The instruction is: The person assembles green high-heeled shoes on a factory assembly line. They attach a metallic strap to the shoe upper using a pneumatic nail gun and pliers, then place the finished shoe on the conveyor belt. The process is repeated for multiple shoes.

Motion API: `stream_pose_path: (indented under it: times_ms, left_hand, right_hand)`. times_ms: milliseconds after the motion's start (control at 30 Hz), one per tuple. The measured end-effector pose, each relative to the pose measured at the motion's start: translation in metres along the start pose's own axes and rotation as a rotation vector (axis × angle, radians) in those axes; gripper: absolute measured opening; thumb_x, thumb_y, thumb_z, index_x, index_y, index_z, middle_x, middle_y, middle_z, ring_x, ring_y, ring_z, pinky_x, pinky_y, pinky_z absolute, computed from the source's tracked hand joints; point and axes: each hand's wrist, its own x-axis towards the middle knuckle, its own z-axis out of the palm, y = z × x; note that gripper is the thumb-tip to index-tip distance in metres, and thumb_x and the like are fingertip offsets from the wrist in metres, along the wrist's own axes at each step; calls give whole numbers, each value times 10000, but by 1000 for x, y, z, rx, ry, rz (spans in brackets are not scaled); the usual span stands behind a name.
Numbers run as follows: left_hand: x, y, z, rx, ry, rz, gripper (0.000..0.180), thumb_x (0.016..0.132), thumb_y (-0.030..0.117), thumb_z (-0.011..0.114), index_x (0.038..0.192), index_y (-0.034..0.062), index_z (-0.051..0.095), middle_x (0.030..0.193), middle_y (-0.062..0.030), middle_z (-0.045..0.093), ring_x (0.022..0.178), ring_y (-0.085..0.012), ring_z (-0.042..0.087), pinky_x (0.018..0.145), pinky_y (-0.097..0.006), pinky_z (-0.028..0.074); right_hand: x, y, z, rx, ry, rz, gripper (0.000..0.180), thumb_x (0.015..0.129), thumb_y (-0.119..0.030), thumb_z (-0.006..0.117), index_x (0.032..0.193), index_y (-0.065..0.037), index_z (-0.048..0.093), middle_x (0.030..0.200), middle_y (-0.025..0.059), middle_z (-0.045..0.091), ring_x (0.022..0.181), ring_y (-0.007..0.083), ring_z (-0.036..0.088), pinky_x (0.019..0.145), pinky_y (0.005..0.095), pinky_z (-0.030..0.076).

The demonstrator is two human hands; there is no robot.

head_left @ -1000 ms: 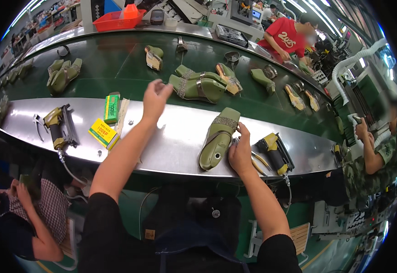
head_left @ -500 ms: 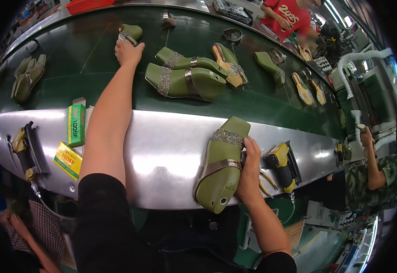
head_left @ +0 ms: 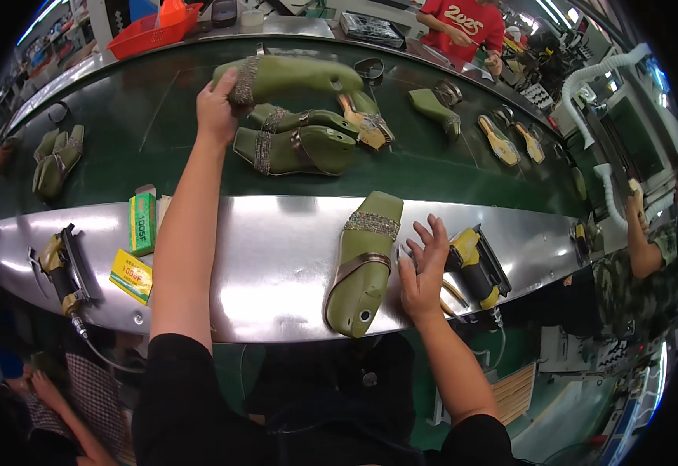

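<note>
Out over the green surface, my left hand (head_left: 216, 115) grips the heel end of a green shoe last (head_left: 299, 79) with a glittery strap around it. The last is held level in the air, slightly blurred, toe end to the right. Below it lie two more strapped lasts (head_left: 296, 152) side by side. On the metal ledge, another green shoe last (head_left: 361, 272) rests with a glitter band and a bronze strap. Just right of that one, my right hand (head_left: 426, 268) is raised with spread fingers and holds nothing.
Yellow-black staple guns (head_left: 476, 264) lie at both sides of the metal ledge (head_left: 261, 272), pliers (head_left: 453, 295) by the right one. Green (head_left: 142, 224) and yellow boxes (head_left: 132, 276) stand left. More lasts and insoles (head_left: 499, 141) lie on the green surface (head_left: 160, 155). Co-workers are across and right.
My left hand has picked up a strapped last from the far side of the green surface. My right hand has let go of the last on the ledge and opened.
</note>
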Motion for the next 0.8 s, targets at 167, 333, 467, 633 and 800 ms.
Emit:
stream_pose_path:
  times_ms: [167,333,467,633,800]
  left_hand:
    - [-84,41,117,421,-454,-176,410,989,333,727,1191,-23,695,971,-66,741,818,-133,712,617,-284,571]
    - [-141,28,160,659,-712,-312,553,1016,383,640,1412,-2,602,1032,-103,717,759,-128,681,576,-244,536]
    - [-137,42,157,443,-812,-478,595,1079,469,443,1542,100,497,1052,-198,729,653,-192,717,567,-267,578]
    - [-86,12,114,638,-344,-141,513,1092,424,524,1386,17,624,1117,-130,755,787,-127,702,650,-228,546]
    - [-19,-7,47,677,-20,5,385,1059,349,629,1280,42,700,1140,-86,761,874,-120,701,735,-257,540]
  right_hand:
    - [-1,-6,0,361,156,-45,1341,751,-435,944,1675,-132,19,1692,216,148,1479,419,377,1166,562,406]
    - [-9,-12,-11,302,95,-62,837,876,-281,840,1550,-26,414,1401,169,587,1226,291,618,967,434,573]
    - [-10,-5,-26,1069,241,414,635,1023,-518,565,1432,-31,566,1281,201,679,937,231,703,703,302,594]
    - [6,-2,-37,1461,305,625,707,1067,-589,383,1494,-43,523,1336,263,637,816,170,674,556,207,529]
    - [9,2,-40,1514,279,584,692,1081,-552,351,1517,-36,500,1324,285,639,779,173,629,536,215,470]
